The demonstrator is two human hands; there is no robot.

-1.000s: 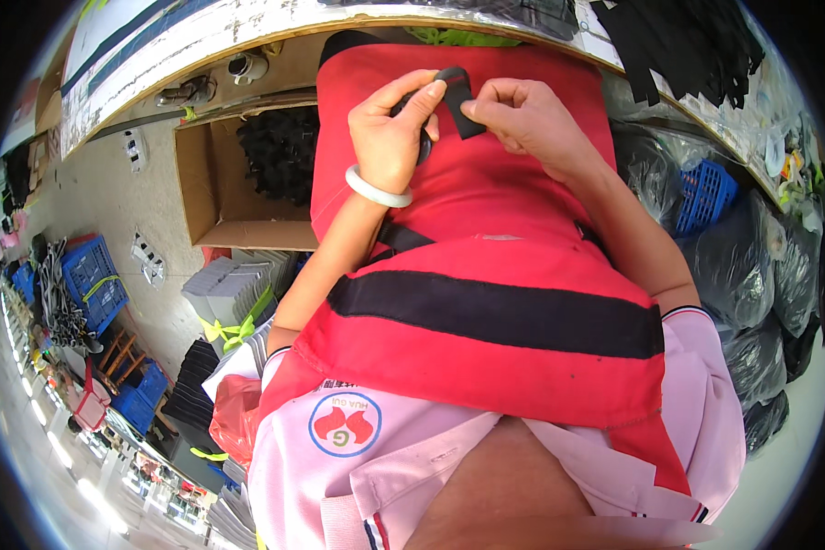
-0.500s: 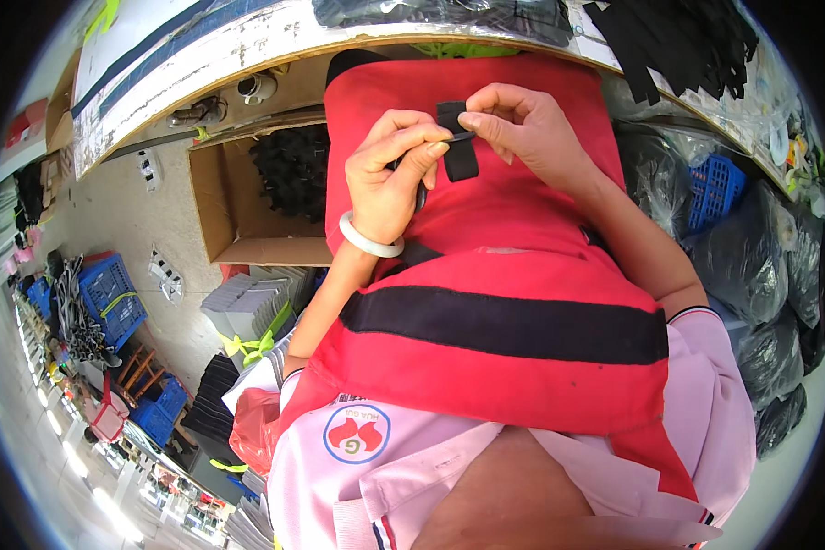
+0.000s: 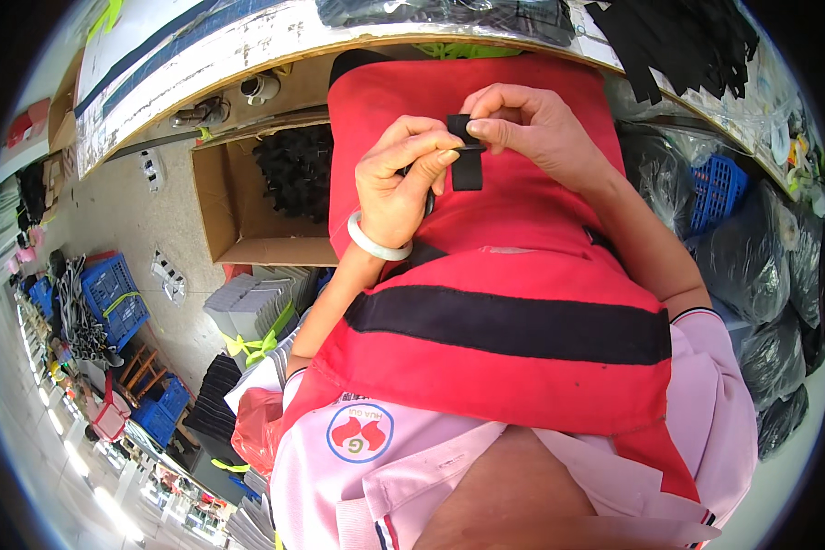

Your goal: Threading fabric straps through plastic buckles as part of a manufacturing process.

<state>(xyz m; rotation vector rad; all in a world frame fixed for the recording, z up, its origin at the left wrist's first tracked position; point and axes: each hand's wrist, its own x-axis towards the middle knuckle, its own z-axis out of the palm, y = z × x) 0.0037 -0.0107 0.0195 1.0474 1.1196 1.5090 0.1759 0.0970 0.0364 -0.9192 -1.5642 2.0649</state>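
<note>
Above the red apron [image 3: 513, 215] on my lap, my two hands meet over a short black strap [image 3: 467, 170]. My left hand [image 3: 399, 183], with a white bangle [image 3: 376, 240] at its wrist, is closed. Its thumb and forefinger pinch the strap's left side, at a dark, thin crosspiece whose kind I cannot make out. A dark curved part [image 3: 429, 203] of some small object shows below those fingers. My right hand [image 3: 545, 137] pinches the upper end of the strap between thumb and bent forefinger. The strap's lower end hangs free.
A worktable edge [image 3: 339, 53] crosses ahead, with black strips [image 3: 683, 46] piled at its right. An open cardboard box [image 3: 266, 249] of black pieces stands left of my lap. Stacked grey sheets [image 3: 247, 301] lie nearer. Black plastic bags [image 3: 752, 261] and a blue basket [image 3: 717, 191] are at right.
Both hands have shifted slightly to the right with the strap. The strap now hangs straighter, and its upper end stands lower than before. Both hands keep their pinch.
</note>
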